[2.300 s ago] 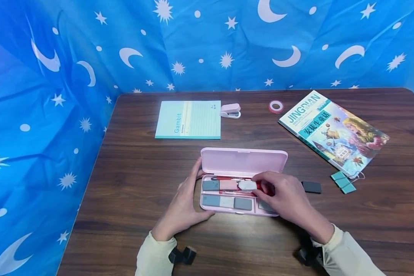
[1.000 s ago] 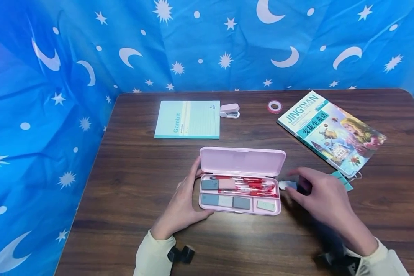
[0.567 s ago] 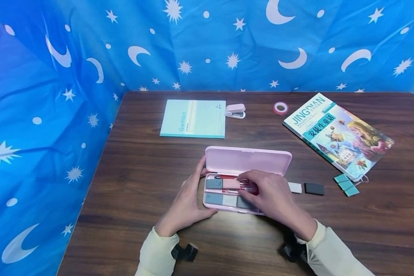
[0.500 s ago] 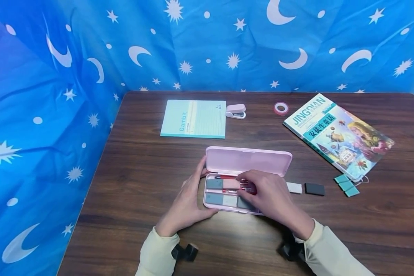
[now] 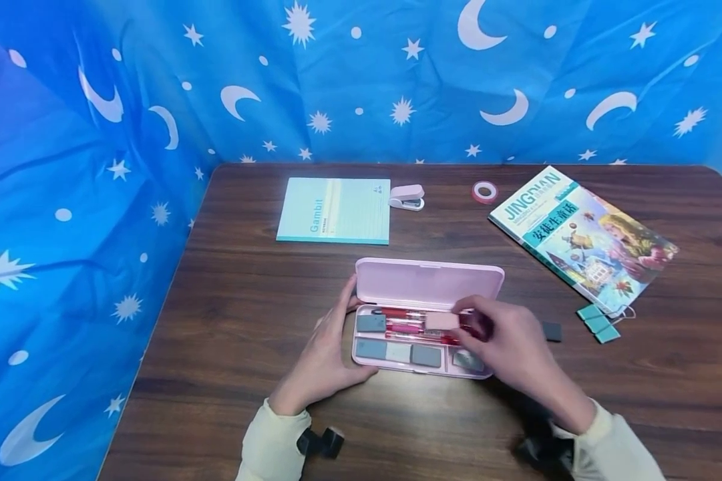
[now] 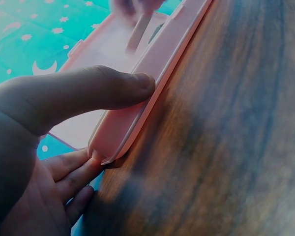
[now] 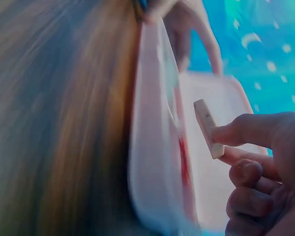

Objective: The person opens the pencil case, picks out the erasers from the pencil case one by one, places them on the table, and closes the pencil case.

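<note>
A pink pencil case (image 5: pixel 427 282) lies on the table with its lid raised at the back. My left hand (image 5: pixel 321 357) holds its left end, thumb (image 6: pixel 130 91) along the front wall and fingers behind the end. Between right thumb and fingers, my right hand (image 5: pixel 513 341) pinches a pink eraser (image 5: pixel 441 321); the right wrist view shows that eraser (image 7: pixel 207 129) raised over the case. Red pens (image 5: pixel 404 328) lie in the long compartment, beside a blue-grey eraser (image 5: pixel 371 323). The front compartment holds grey erasers (image 5: pixel 425 356) and a white one (image 5: pixel 399 353). Another eraser (image 5: pixel 467 361) sits in the small right compartment.
A dark eraser (image 5: pixel 552 331) lies right of the case, partly behind the right hand. Teal clips (image 5: pixel 598 324) lie below a picture book (image 5: pixel 583 234). Towards the back are a notebook (image 5: pixel 334 210), a pink stapler (image 5: pixel 407 197) and a tape roll (image 5: pixel 484 192).
The right hand carried a white eraser out to the table at the right, then came back. It has now lifted the pink eraser and moved it right. The left hand stayed put.
</note>
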{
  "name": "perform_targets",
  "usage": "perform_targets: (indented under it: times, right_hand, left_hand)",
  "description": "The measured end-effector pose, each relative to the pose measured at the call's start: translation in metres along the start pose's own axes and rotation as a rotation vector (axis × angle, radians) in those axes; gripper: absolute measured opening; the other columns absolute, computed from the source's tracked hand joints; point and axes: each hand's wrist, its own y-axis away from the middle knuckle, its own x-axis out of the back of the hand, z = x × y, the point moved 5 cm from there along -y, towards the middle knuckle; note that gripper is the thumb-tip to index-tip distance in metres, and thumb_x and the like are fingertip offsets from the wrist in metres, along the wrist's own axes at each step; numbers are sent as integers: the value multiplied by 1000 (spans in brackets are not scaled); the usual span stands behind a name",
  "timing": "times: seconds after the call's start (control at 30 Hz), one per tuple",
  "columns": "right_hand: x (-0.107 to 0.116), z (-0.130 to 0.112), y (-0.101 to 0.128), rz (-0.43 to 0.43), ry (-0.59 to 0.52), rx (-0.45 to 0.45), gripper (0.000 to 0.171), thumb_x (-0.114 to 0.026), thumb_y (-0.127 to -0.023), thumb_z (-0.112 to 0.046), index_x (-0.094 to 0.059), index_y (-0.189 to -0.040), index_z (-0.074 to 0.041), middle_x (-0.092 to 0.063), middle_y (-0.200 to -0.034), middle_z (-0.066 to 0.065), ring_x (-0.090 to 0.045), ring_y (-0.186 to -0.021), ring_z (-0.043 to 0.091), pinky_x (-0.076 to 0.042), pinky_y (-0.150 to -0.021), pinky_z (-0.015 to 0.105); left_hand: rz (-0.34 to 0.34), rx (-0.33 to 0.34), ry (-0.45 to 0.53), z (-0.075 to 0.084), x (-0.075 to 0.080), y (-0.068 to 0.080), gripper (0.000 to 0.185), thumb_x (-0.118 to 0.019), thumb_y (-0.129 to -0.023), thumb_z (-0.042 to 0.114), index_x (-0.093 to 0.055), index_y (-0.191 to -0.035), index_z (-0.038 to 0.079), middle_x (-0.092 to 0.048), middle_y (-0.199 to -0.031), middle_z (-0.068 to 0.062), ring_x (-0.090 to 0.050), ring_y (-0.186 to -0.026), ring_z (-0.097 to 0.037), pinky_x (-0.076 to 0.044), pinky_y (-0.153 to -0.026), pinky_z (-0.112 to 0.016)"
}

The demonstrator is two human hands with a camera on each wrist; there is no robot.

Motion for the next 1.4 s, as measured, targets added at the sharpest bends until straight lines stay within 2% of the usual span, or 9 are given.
perform_targets:
  times: [0.2, 0.33, 0.43, 0.6, 0.87, 1.1, 1.23, 1.4]
  right_hand:
    - [40, 41, 42, 125, -57, -102, 29, -85, -76, -3, -71, -97, -17, -43, -63, -10, -38, -52, 3, -27, -49, 23]
    - [53, 64, 67, 133, -52, -202, 29, -83, -79, -2, -69, -99, -17, -44, -64, -8, -38, -53, 5, -26, -49, 25]
    - [58, 75, 80, 129, -49, -245, 28, -82, -80, -2, -69, -100, -17, -44, -65, -7, -39, -53, 6, -26, -49, 26]
    - [60, 87, 92, 126, -48, -262, 26, -81, -81, -1, -68, -98, -16, -43, -64, -10, -38, -51, 4, -25, -49, 26]
    - [53, 102, 98, 111, -36, -256, 25, -82, -81, -5, -68, -98, -19, -43, -62, -12, -38, -51, 2, -25, -52, 24]
    - [51, 104, 96, 105, 6, -245, 27, -83, -79, -7, -68, -98, -19, -44, -63, -14, -38, -51, 1, -24, -52, 25]
    - [56, 94, 91, 77, 35, -251, 28, -83, -79, -8, -67, -99, -18, -45, -65, -12, -39, -52, 2, -24, -52, 25]
    - [53, 64, 72, 90, -36, -196, 27, -83, -79, -5, -69, -98, -18, -45, -63, -11, -40, -51, 3, -28, -49, 23]
  left_hand:
    - [14, -22, -2, 1, 1, 0, 139, -97, -64, 27, 2, -161, 39, -43, -154, 9, -35, -145, -12, -24, -119, -57]
    - [20, -41, -8, 1, 0, -1, 139, -97, -64, 28, 2, -162, 38, -43, -154, 9, -35, -145, -12, -25, -118, -59]
    - [23, -46, -17, -1, -2, -1, 138, -96, -65, 30, 2, -162, 38, -42, -154, 7, -36, -144, -12, -27, -117, -59]
    - [23, -47, -27, -2, -1, 1, 138, -96, -65, 31, 3, -162, 37, -42, -154, 6, -36, -144, -13, -29, -116, -58]
    - [10, -54, -2, -1, -1, 0, 139, -96, -65, 27, 3, -162, 36, -41, -155, 6, -35, -145, -13, -26, -118, -58]
    - [11, -60, 0, -1, -1, 0, 139, -96, -65, 27, 3, -162, 35, -41, -155, 8, -35, -145, -12, -26, -118, -58]
    - [11, -65, -6, 0, 0, 0, 138, -96, -66, 29, 3, -162, 35, -40, -156, 8, -34, -145, -11, -26, -118, -58]
    - [8, -73, 8, 0, -1, -1, 138, -96, -66, 29, 3, -162, 35, -40, -156, 9, -34, -146, -10, -25, -118, -58]
